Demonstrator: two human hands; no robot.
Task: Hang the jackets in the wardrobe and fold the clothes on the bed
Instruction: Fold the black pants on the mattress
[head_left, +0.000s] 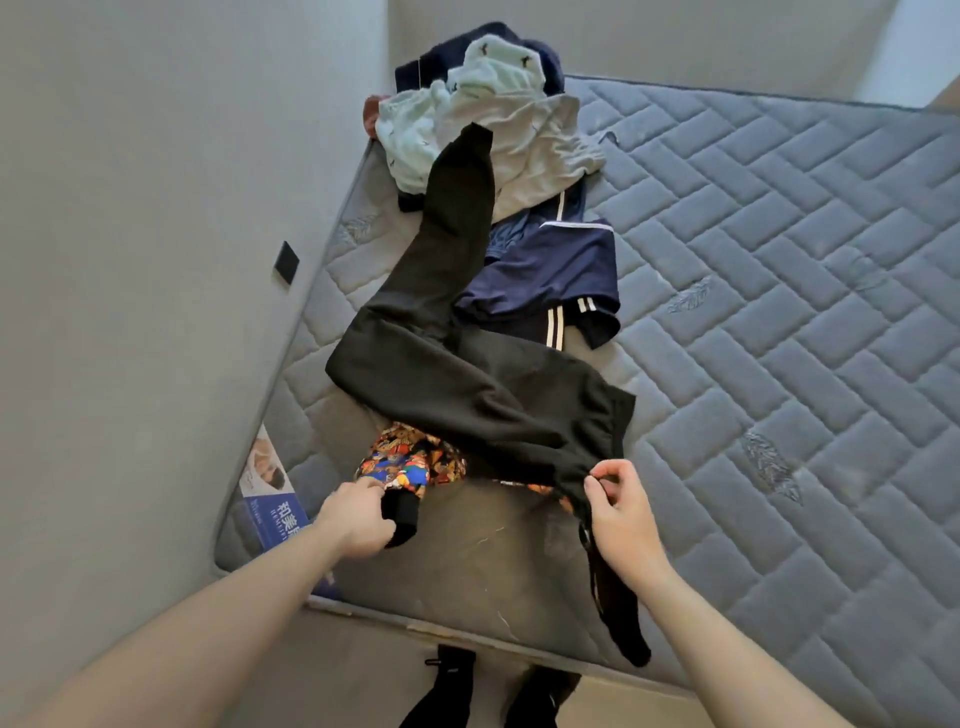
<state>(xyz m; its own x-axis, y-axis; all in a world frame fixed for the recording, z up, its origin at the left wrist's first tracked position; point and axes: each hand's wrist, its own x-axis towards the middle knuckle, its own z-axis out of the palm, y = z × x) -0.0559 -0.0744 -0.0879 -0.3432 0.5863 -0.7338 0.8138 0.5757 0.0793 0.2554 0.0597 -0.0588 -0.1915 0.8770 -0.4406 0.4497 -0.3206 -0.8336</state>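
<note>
Low in the centre of the frame, the person's right hand (621, 506) is pinching the gathered edge of a pair of black trousers (467, 374) between thumb and fingertips, with a thin black strip, perhaps a drawcord or cuff, hanging from that grip down past the near edge of the mattress (779, 291). The left hand (358, 519), lower left of centre, is curling its fingers round a black ribbed cuff at the end of a brightly patterned garment (402, 462), which is lying partly tucked under the trousers. Both hands are holding cloth; neither is spread wide.

The trousers are lying across the middle of the frame, one leg stretching up and away toward a heap of clothes in the upper centre. They seem held at this edge so the person can pull them straight and flat for folding, or lift them clear of the patterned piece underneath.

Just right of the trouser leg, a navy garment with white stripes (556, 275) is lying crumpled. Beyond it the heap is made up of a grey top (540, 150), a pale mint piece (410, 135) and something dark blue (467, 52) against the wall. No wardrobe is showing. The folding looks barely begun, since nothing in view is folded yet.
</note>
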